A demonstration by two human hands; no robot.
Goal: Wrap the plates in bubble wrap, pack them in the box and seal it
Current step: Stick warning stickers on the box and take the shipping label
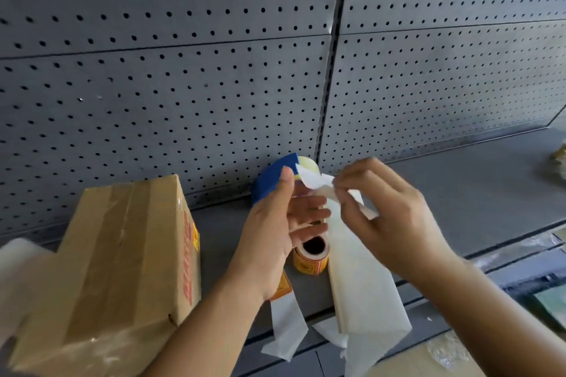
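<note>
Nearest, at the left, the taped brown cardboard box [116, 266] rests closed on the grey metal shelf [459, 193] before a grey pegboard wall [183, 70]. Right of it, the left hand [275, 223] is spread open, holding nothing. Just beside it, the right hand [382, 208] pinches a long white backing-paper strip [358, 278] trailing from an orange label roll [311, 254]; a blue tape dispenser [272, 177] stands behind.

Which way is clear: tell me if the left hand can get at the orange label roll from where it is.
Probably yes. The left hand hovers open just above the orange label roll, with nothing between them. Only the white backing strip, pinched by the right hand, hangs close beside the roll and might brush the fingers.
</note>
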